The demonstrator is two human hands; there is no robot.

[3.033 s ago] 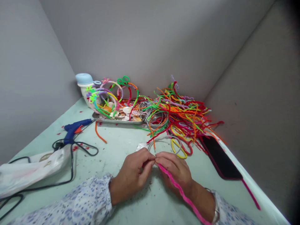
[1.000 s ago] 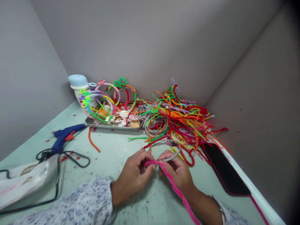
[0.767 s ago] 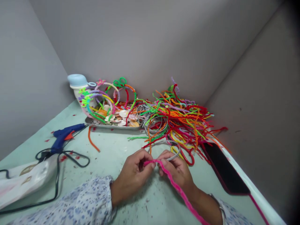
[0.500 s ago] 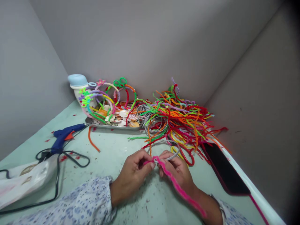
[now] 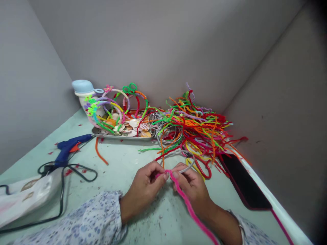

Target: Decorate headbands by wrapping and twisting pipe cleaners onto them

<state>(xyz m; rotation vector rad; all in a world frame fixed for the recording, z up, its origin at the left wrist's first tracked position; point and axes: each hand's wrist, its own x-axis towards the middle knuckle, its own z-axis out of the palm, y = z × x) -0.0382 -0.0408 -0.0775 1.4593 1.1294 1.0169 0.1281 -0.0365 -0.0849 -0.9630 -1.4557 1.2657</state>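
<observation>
Both hands meet low in the middle of the head view, above the table. Between thumb and finger, my left hand (image 5: pixel 146 185) pinches a pink pipe cleaner (image 5: pixel 188 206) near its short end. My right hand (image 5: pixel 194 187) is closed on a thin grey headband (image 5: pixel 191 163) whose curve rises behind the fingers. The pink pipe cleaner passes across the right thumb, and its long tail hangs over the right wrist toward the bottom edge. Fingers hide the spot where pipe cleaner and headband meet.
Beyond the hands lies a heap of coloured pipe cleaners (image 5: pixel 201 126) with red-handled scissors (image 5: pixel 206 170). A metal tray (image 5: pixel 122 136) holds shells and decorated headbands. A blue glue gun (image 5: pixel 66 148) with a looping cord lies left, a dark phone (image 5: pixel 246 183) right.
The pink tail has swung lower and straighter, reaching the bottom edge. Both hands stay nearly in place, and the view has shifted slightly.
</observation>
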